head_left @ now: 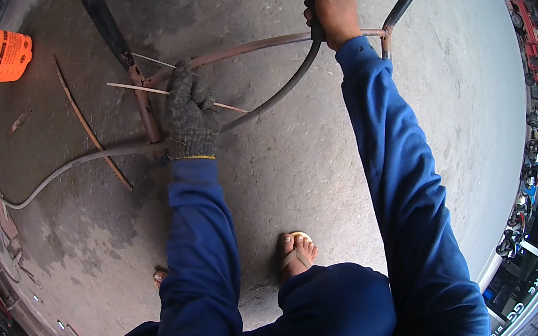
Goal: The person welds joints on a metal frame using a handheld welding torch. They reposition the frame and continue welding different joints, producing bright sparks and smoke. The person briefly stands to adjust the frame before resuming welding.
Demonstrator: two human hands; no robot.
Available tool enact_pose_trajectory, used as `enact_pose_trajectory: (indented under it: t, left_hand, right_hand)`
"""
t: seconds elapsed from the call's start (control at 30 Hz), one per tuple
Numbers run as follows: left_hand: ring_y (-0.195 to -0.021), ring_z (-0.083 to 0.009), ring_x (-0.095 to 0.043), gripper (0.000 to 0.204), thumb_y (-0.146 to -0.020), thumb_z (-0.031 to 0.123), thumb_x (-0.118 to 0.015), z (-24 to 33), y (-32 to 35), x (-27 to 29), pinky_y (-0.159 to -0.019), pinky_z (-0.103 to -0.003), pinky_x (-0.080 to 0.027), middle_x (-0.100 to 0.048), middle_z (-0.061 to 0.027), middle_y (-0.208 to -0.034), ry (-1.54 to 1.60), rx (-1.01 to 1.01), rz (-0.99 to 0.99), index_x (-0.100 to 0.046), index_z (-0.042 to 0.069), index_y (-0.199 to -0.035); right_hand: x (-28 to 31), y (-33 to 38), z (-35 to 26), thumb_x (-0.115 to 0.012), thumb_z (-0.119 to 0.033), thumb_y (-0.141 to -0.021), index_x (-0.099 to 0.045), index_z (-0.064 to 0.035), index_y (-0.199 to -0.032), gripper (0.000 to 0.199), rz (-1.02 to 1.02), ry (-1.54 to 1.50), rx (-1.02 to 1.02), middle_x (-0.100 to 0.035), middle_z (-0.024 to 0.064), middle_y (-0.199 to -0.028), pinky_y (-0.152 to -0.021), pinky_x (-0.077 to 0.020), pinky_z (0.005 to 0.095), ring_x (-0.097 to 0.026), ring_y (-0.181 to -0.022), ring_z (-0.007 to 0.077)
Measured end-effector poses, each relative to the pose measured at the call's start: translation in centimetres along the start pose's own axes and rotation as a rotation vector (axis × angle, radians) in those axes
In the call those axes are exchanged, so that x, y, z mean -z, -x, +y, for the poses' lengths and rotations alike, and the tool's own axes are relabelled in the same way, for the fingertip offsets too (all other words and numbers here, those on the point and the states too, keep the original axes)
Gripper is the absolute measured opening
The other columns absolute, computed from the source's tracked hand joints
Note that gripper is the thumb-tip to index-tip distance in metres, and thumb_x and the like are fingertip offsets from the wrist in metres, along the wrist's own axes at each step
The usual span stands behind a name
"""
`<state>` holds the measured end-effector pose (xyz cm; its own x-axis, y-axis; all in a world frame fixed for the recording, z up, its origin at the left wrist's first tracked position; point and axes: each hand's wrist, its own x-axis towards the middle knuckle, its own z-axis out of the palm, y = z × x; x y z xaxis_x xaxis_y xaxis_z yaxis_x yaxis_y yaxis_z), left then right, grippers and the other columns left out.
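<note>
My left hand (pixel 190 107), in a dark grey knit glove, is closed around thin welding rods (pixel 134 88). Their ends stick out on both sides of the fist. It rests at the left end of a curved crossbar on a rusty metal frame (pixel 245 48); the glove hides part of that joint. Farther up and to the right, my bare right hand (pixel 335 11) grips the black handle of a welding electrode holder (pixel 316 27), which has yellow parts at its top. A thick cable (pixel 295 82) curves from the handle down behind my left hand.
Dark frame legs (pixel 103 23) rise on both sides. An orange container (pixel 4 56) stands at the far left. A thin rusty strip (pixel 85 121) lies on the concrete floor, crossed by the cable. My sandaled foot (pixel 299 250) is below. Machinery and a red cart (pixel 533 41) line the right.
</note>
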<state>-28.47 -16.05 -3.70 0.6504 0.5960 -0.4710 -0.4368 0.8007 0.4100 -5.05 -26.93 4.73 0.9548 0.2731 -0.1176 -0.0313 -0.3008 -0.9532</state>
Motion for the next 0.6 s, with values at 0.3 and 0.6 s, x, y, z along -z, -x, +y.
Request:
enact_pose_trajectory:
  t: [0.3,0.6]
  left_hand:
    - [-0.057,-0.0059,-0.038,0.022,-0.097,0.007,-0.06,-0.06,-0.13,0.1,-0.049,-0.021,-0.034,-0.045,0.0042,-0.075,-0.012,-0.026,-0.029,-0.062,0.003,-0.119]
    - [-0.057,-0.0059,-0.037,0.026,-0.097,0.008,-0.06,-0.15,-0.02,0.05,-0.049,-0.022,-0.033,-0.045,0.0044,-0.076,-0.043,-0.043,-0.008,-0.061,0.003,-0.122]
  right_hand:
    - [-0.08,0.28,-0.09,-0.055,-0.044,-0.1,-0.057,-0.0029,-0.085,0.044,0.022,0.018,0.018,-0.057,0.0062,-0.067,-0.047,-0.0468,0.0301,-0.057,-0.051,0.0156]
    - [0.08,0.42,0.2,-0.055,-0.045,-0.1,-0.057,-0.0031,-0.085,0.044,0.023,-0.092,-0.014,-0.057,0.0065,-0.066,-0.046,-0.0456,0.0301,-0.056,-0.051,0.0155]
